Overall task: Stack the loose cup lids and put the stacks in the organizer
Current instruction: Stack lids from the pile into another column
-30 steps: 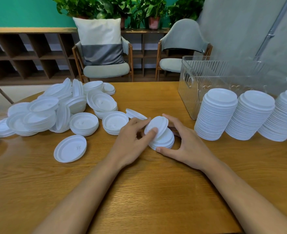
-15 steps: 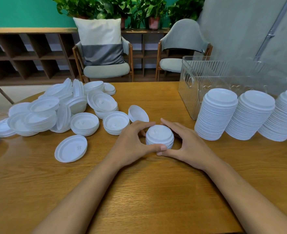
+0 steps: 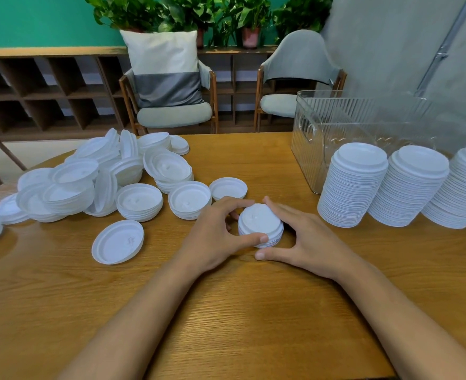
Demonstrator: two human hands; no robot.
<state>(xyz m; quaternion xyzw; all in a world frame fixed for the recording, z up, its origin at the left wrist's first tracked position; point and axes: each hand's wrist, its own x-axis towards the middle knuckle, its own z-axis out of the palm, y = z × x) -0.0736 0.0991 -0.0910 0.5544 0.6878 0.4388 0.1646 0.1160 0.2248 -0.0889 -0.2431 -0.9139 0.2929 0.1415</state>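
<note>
A short stack [image 3: 260, 224] of white lids sits on the table [image 3: 226, 311] between both hands. The left hand [image 3: 215, 234] cups its left side, thumb pressed on the near rim and fingers curled round the back. The right hand [image 3: 308, 239] wraps the right side, fingers curved along the far edge, thumb lying just in front of the stack, near the left thumb. Right of the right hand stand 3 tall stacks [image 3: 352, 185] of lids, close side by side, with the clear organizer [image 3: 336, 127] behind them. Left of the left hand lies 1 lid [image 3: 118, 241] upside down, and beyond it a loose pile [image 3: 89, 182] of lids and low stacks
</note>
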